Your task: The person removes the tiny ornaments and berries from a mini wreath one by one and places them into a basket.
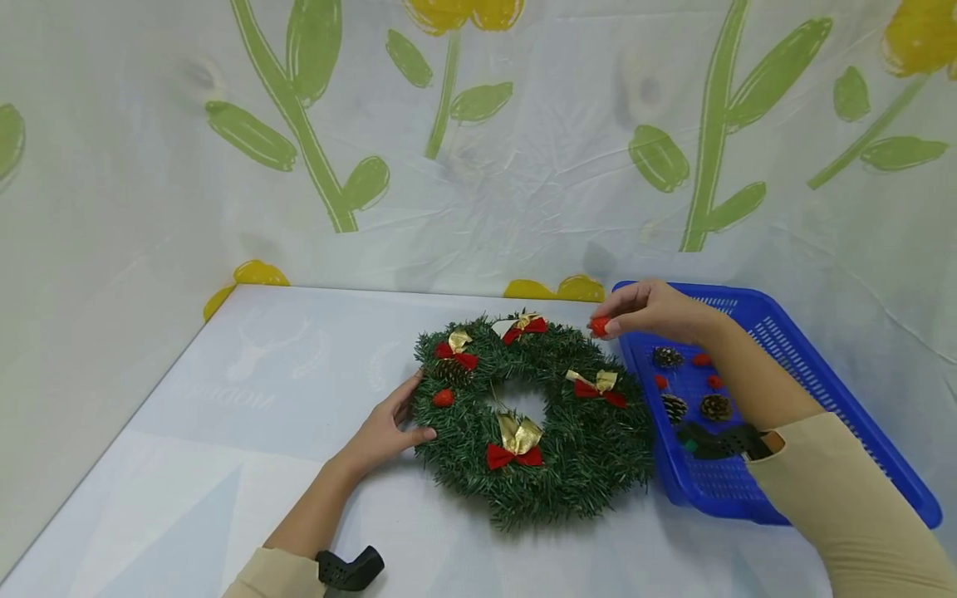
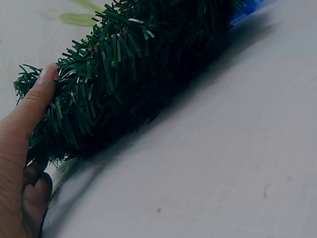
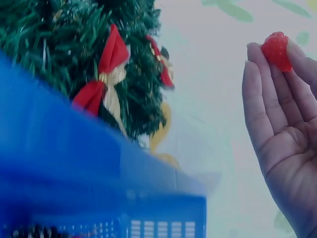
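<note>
A green wreath [image 1: 591,436] lies on the table, set with red and gold bows [image 1: 514,444], a pine cone [image 1: 453,372] and a red berry [image 1: 444,399]. My left hand [image 1: 385,432] grips its left edge; in the left wrist view the thumb [image 2: 42,89] presses on the green tips and the other fingers are partly hidden at the rim. Above the wreath's far right side, my right hand [image 1: 654,314] pinches an artificial red berry [image 3: 277,51] between thumb and fingertips. That berry is apart from the wreath.
Right of the wreath stands a blue plastic basket [image 1: 845,374], close against it. Inside are several pine cones [image 1: 715,407] and several red berries [image 1: 701,360], partly hidden by my right forearm. A flower-printed cloth [image 1: 523,191] hangs behind the white table [image 1: 299,399].
</note>
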`<action>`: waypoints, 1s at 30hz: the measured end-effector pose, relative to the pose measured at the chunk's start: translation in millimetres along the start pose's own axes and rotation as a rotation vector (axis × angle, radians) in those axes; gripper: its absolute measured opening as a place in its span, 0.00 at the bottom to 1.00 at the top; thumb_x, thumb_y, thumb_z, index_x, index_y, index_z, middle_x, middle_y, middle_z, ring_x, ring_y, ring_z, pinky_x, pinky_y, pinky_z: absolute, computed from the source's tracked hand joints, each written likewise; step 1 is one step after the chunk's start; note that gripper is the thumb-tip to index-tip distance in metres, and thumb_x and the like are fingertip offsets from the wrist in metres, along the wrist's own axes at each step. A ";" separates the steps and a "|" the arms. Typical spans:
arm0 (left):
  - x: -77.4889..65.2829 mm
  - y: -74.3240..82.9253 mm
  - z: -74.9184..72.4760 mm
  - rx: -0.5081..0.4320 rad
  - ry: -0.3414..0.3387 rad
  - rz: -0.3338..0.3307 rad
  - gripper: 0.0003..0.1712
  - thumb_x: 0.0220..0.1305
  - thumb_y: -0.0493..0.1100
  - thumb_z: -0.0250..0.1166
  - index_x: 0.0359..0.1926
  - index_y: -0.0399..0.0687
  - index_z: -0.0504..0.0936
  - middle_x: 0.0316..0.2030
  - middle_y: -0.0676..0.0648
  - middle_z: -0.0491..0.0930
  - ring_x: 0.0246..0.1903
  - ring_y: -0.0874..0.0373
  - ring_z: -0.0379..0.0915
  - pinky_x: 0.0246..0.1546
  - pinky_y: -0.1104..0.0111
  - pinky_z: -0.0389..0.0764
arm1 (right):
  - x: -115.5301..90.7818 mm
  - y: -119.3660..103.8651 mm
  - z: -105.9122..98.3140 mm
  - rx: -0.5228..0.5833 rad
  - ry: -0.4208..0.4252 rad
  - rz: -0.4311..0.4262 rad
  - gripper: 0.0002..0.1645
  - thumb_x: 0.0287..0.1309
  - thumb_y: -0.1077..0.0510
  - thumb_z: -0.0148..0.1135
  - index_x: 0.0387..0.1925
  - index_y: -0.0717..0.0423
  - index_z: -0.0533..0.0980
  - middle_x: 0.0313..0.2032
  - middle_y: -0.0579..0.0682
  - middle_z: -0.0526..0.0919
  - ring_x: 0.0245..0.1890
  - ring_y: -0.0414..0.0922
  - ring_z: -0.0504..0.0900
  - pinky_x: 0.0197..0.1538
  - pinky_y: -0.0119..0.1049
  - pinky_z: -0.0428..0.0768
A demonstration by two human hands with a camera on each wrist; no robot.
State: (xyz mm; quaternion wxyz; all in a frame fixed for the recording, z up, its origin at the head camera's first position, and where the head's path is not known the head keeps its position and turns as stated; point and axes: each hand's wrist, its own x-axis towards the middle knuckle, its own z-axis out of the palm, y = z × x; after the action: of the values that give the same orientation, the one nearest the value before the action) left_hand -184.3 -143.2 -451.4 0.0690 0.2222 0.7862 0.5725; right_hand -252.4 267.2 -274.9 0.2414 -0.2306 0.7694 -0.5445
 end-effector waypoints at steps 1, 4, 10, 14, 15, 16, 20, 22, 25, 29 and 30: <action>0.0 0.2 0.0 -0.002 -0.001 -0.001 0.54 0.55 0.51 0.70 0.74 0.45 0.48 0.73 0.39 0.45 0.71 0.39 0.42 0.67 0.48 0.56 | -3.3 1.0 -2.3 0.001 0.003 0.004 0.14 0.59 0.69 0.58 0.40 0.53 0.84 0.38 0.45 0.86 0.39 0.42 0.83 0.47 0.36 0.83; 0.4 -0.5 0.0 -0.005 -0.003 -0.003 0.53 0.56 0.50 0.70 0.74 0.46 0.48 0.73 0.40 0.45 0.71 0.39 0.41 0.68 0.48 0.56 | -12.8 4.3 -9.1 -0.022 0.011 0.006 0.13 0.59 0.69 0.58 0.42 0.55 0.84 0.39 0.45 0.86 0.40 0.43 0.84 0.49 0.35 0.83; 1.0 -2.7 -0.9 -0.003 -0.002 -0.006 0.53 0.56 0.50 0.70 0.74 0.45 0.48 0.73 0.39 0.45 0.71 0.39 0.42 0.67 0.48 0.56 | -31.1 12.0 -21.6 -0.045 0.033 0.007 0.15 0.60 0.70 0.57 0.42 0.53 0.84 0.39 0.44 0.86 0.40 0.42 0.84 0.48 0.32 0.83; 0.8 -4.1 0.0 -0.001 0.003 -0.007 0.54 0.55 0.50 0.71 0.74 0.43 0.49 0.73 0.38 0.46 0.70 0.38 0.43 0.67 0.48 0.57 | -43.8 18.6 -28.5 -0.024 0.041 0.002 0.17 0.60 0.72 0.55 0.42 0.52 0.83 0.39 0.44 0.86 0.39 0.41 0.84 0.46 0.32 0.84; 0.4 -4.2 0.4 0.002 0.001 -0.006 0.54 0.55 0.50 0.71 0.74 0.42 0.49 0.73 0.38 0.46 0.70 0.38 0.43 0.67 0.48 0.57 | -47.2 20.4 -29.9 -0.027 0.048 0.007 0.17 0.60 0.72 0.55 0.42 0.53 0.83 0.39 0.44 0.86 0.39 0.41 0.84 0.46 0.32 0.84; 0.6 -4.0 0.2 0.004 0.001 -0.006 0.54 0.55 0.50 0.71 0.74 0.42 0.49 0.73 0.38 0.46 0.70 0.38 0.43 0.67 0.49 0.57 | -49.8 21.7 -31.5 -0.035 0.061 0.017 0.16 0.60 0.71 0.56 0.42 0.52 0.83 0.39 0.44 0.86 0.39 0.41 0.84 0.46 0.32 0.84; -1.2 -2.7 -0.7 0.005 -0.001 -0.007 0.54 0.55 0.49 0.71 0.73 0.41 0.49 0.73 0.38 0.46 0.70 0.38 0.44 0.67 0.48 0.57 | -60.8 27.6 -36.0 -0.082 0.130 0.069 0.13 0.60 0.68 0.58 0.43 0.53 0.83 0.39 0.42 0.86 0.40 0.42 0.83 0.45 0.31 0.84; -2.6 -1.8 0.0 0.007 0.000 -0.006 0.54 0.55 0.49 0.71 0.73 0.40 0.48 0.73 0.37 0.46 0.70 0.37 0.45 0.66 0.48 0.58 | -67.4 30.8 -37.6 -0.099 0.156 0.091 0.13 0.61 0.67 0.58 0.44 0.53 0.83 0.40 0.41 0.85 0.41 0.41 0.83 0.45 0.31 0.83; -2.6 -1.3 0.8 0.011 0.007 -0.001 0.53 0.55 0.47 0.71 0.73 0.39 0.49 0.72 0.36 0.46 0.69 0.36 0.45 0.66 0.48 0.58 | -76.1 35.8 -40.9 -0.112 0.188 0.106 0.13 0.61 0.67 0.58 0.44 0.54 0.82 0.41 0.40 0.85 0.41 0.40 0.82 0.45 0.30 0.83; -1.8 -0.8 1.8 0.026 0.015 0.006 0.53 0.55 0.45 0.71 0.73 0.38 0.49 0.72 0.35 0.46 0.69 0.35 0.46 0.66 0.47 0.58 | -87.8 45.0 -46.8 -0.131 0.250 0.129 0.13 0.61 0.66 0.58 0.45 0.53 0.82 0.40 0.40 0.84 0.39 0.40 0.82 0.43 0.30 0.83; -1.8 -0.7 2.2 0.026 0.014 0.008 0.53 0.55 0.45 0.71 0.73 0.38 0.49 0.72 0.35 0.46 0.69 0.36 0.45 0.66 0.47 0.58 | -91.2 48.0 -48.5 -0.132 0.267 0.138 0.13 0.61 0.66 0.58 0.45 0.53 0.82 0.40 0.40 0.84 0.39 0.40 0.82 0.42 0.30 0.82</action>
State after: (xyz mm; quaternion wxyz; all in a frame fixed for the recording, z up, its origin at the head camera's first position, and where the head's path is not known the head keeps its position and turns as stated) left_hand -182.1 -142.3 -453.1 0.0582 0.2221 0.7932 0.5641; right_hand -216.2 373.2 -295.5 0.1583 -0.1180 0.8427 -0.5008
